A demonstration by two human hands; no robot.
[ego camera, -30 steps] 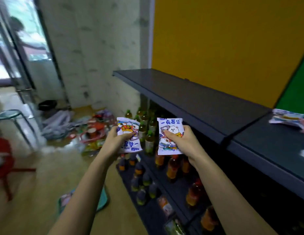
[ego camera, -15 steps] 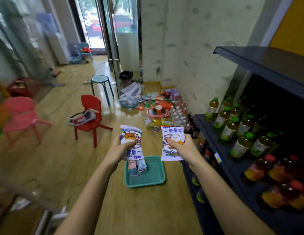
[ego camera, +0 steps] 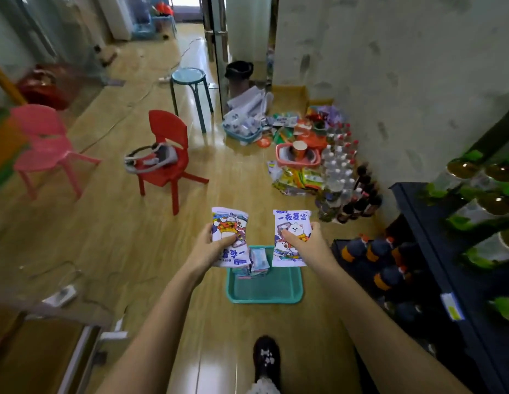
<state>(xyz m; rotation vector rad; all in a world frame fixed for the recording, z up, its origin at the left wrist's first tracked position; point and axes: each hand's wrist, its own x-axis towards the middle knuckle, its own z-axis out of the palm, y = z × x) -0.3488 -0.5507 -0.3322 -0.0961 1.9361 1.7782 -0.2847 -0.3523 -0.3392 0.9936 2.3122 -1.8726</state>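
My left hand (ego camera: 208, 249) grips a white snack packet (ego camera: 229, 226) printed with cartoon animals, thumb across its front. My right hand (ego camera: 304, 242) grips a second white cartoon packet (ego camera: 290, 223) with blue characters along its top. Both packets are held upright, side by side, above a teal tray (ego camera: 264, 288) on the wooden floor. Several more small packets (ego camera: 254, 264) are stacked at the tray's far end, partly hidden by the held packets.
A dark shelf (ego camera: 435, 251) with bottled drinks runs along the right. Water bottles, snack bags and a pink basket (ego camera: 297, 159) clutter the floor by the wall. A red chair (ego camera: 168, 155), pink chair (ego camera: 45, 146) and blue stool (ego camera: 189, 89) stand further off. My shoe (ego camera: 266, 358) is below.
My view has swung left and down from the shelf to the floor and the teal tray. Both hands still hold the packets, now over the tray.
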